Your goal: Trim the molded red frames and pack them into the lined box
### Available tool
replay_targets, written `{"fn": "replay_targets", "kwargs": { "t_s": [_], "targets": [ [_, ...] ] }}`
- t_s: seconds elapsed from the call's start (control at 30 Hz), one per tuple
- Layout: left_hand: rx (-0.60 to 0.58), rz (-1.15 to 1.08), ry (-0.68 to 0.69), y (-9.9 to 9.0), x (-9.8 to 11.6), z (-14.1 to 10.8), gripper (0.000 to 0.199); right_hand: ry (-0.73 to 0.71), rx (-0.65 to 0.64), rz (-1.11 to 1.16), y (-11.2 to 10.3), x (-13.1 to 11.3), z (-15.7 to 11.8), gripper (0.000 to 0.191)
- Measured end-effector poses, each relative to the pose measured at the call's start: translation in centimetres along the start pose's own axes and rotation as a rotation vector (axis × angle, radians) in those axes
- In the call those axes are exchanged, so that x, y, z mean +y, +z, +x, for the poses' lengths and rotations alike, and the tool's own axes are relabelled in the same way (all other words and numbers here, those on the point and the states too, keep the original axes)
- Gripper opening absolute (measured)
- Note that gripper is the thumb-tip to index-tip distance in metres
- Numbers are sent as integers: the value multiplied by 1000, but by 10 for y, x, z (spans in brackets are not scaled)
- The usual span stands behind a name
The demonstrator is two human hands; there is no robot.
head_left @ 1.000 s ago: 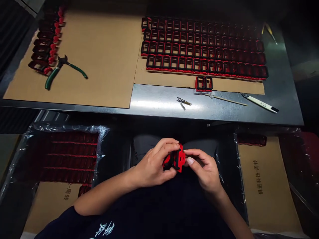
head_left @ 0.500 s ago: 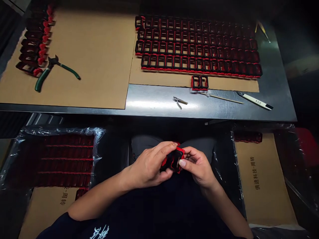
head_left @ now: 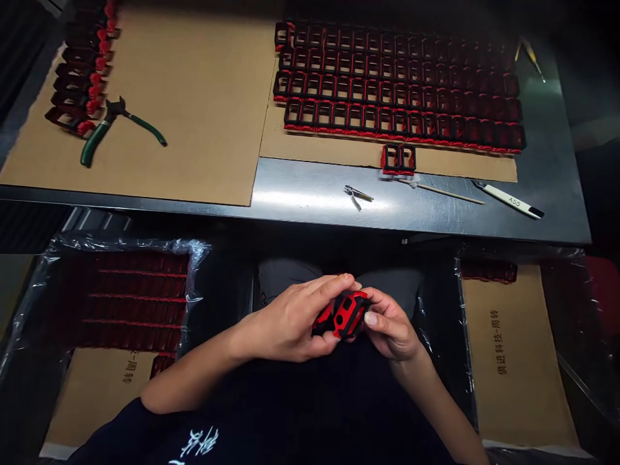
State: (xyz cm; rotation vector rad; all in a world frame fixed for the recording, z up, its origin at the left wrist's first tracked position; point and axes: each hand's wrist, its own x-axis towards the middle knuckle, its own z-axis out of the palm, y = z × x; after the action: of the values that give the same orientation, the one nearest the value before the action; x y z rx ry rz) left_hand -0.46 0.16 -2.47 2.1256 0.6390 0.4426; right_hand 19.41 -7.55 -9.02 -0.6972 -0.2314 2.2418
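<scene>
Between my two hands, above my lap, is a red and black plastic housing (head_left: 349, 312) with square and round holes on its red face. My left hand (head_left: 295, 318) wraps around its left side, fingers over the top and the thumb side hidden in part. My right hand (head_left: 391, 325) grips the right edge between thumb and fingers. On the bench beyond, two similar frames (head_left: 398, 160) stand at the cardboard's front edge, below several tight rows of the same black and red frames (head_left: 356, 116).
Green-handled cutting pliers (head_left: 115, 123) lie on the left cardboard (head_left: 194, 116). Nail clippers (head_left: 358, 195), a thin stick (head_left: 450, 193) and a white-handled knife marked A55 (head_left: 511, 199) lie near the bench's front. Plastic-lined bins stand left (head_left: 194, 258) and right (head_left: 462, 323), holding more housings.
The housing has been turned in my hands, so its red holed face now shows instead of its dark open side. The whole view has shifted slightly.
</scene>
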Motion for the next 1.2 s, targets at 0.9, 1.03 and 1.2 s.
{"fn": "replay_targets", "kwargs": {
  "t_s": [0.9, 1.03, 1.2],
  "targets": [
    [104, -903, -494, 28, -12, -15, 76, -1078, 331, -1631, 21, -16, 3, 28],
    [177, -984, -315, 33, -16, -18, 72, -974, 396, -1499, 23, -18, 1, 40],
    [204, -746, -265, 32, -12, -14, 74, -811, 430, -1305, 23, -15, -3, 34]
  ]
}}
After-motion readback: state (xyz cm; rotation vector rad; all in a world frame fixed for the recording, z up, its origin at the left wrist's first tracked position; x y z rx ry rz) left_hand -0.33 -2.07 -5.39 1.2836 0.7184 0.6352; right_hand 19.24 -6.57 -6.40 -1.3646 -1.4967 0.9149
